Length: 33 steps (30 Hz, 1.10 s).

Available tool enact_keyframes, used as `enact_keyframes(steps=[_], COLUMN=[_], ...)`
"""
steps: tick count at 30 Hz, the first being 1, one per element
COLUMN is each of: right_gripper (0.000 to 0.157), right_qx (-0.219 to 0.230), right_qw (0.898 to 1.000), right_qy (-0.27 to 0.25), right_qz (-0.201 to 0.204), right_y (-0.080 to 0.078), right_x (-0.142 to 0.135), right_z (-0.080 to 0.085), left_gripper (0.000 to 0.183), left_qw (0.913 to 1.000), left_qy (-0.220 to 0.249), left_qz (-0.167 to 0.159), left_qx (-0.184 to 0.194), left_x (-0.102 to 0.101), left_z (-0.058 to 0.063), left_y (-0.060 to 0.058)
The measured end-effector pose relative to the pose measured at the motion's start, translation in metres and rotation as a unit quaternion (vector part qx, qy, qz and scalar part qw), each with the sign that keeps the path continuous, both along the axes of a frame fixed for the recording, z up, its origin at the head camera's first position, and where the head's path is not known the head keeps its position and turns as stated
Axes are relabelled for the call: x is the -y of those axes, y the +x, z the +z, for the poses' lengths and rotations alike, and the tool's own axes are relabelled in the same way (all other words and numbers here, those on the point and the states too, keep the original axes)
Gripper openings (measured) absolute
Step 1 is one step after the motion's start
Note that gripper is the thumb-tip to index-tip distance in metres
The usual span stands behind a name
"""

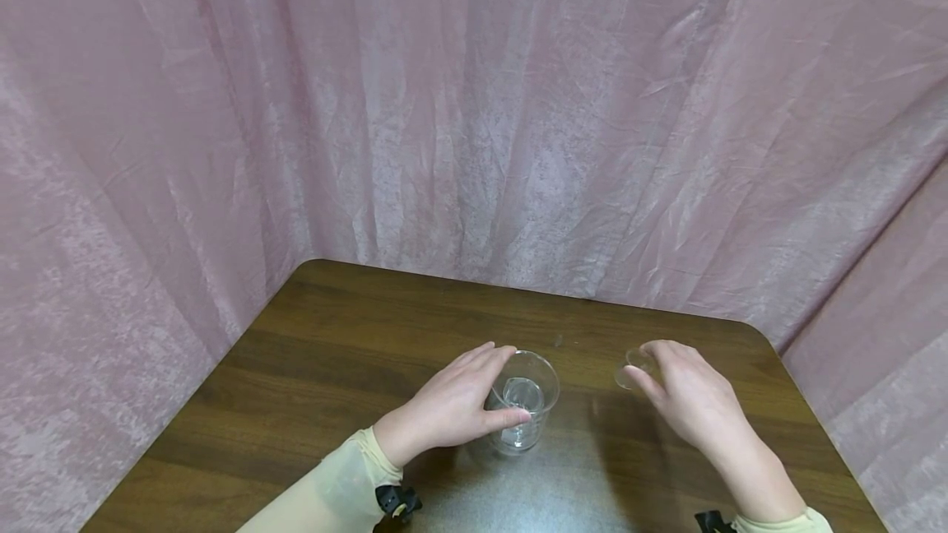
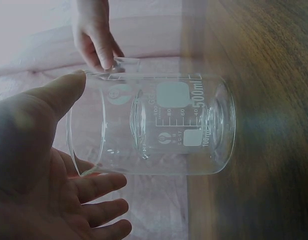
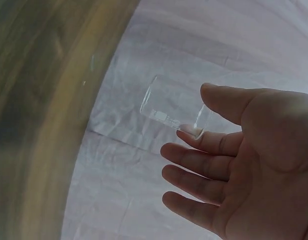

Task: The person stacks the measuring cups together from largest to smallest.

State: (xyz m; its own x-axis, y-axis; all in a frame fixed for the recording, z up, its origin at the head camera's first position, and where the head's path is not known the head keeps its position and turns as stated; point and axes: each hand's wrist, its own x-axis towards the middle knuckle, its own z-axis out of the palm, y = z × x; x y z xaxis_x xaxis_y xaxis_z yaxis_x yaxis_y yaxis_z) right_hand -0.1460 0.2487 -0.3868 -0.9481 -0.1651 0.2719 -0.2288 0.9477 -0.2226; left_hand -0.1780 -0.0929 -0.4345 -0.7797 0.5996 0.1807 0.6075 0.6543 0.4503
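A large clear glass beaker marked 500ml [image 2: 216, 155] stands upright on the wooden table. My left hand [image 1: 448, 405] holds it near the rim, thumb on the near side and fingers on the far side. Inside it sits a smaller glass beaker marked 100ml [image 2: 168, 122]. To the right, my right hand [image 1: 696, 393] pinches another small clear beaker [image 3: 166, 102] by its rim, between thumb and index finger. That small beaker is held in the air, apart from the large one. In the right wrist view the other fingers [image 3: 193, 182] extend away from the glass.
The brown wooden table [image 1: 355, 319] has rounded far corners. Pink curtains [image 1: 459, 122] hang behind its far edge and along both sides. A small bright mark [image 1: 559, 341] shows on the tabletop beyond the large beaker.
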Motion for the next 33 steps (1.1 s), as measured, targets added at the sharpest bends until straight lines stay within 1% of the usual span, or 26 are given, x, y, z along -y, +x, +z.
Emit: enact_keyframes(steps=[9,18,22,33], right_gripper=[0.035,0.037,0.037,0.036], right_qx=[-0.013,-0.021,-0.020,-0.034], right_qw=[1.000,1.000,1.000,0.999], right_qy=[-0.005,-0.006,-0.007,-0.009], right_qz=[0.009,0.014,0.017,0.026], right_y=[0.003,0.003,0.004,0.004], right_x=[0.010,0.017,0.020,0.028], right_z=[0.004,0.007,0.009,0.013], left_gripper=[0.090,0.088,0.089,0.091], left_qw=[1.0000,1.0000,1.0000,1.0000], left_qy=[0.001,0.002,0.002,0.001], left_qz=[-0.002,-0.003,-0.004,-0.003], left_qx=[0.002,0.000,-0.001,-0.004], left_x=[0.000,0.000,0.000,0.000], left_z=[0.000,0.000,0.000,0.000], left_y=[0.000,0.000,0.000,0.000])
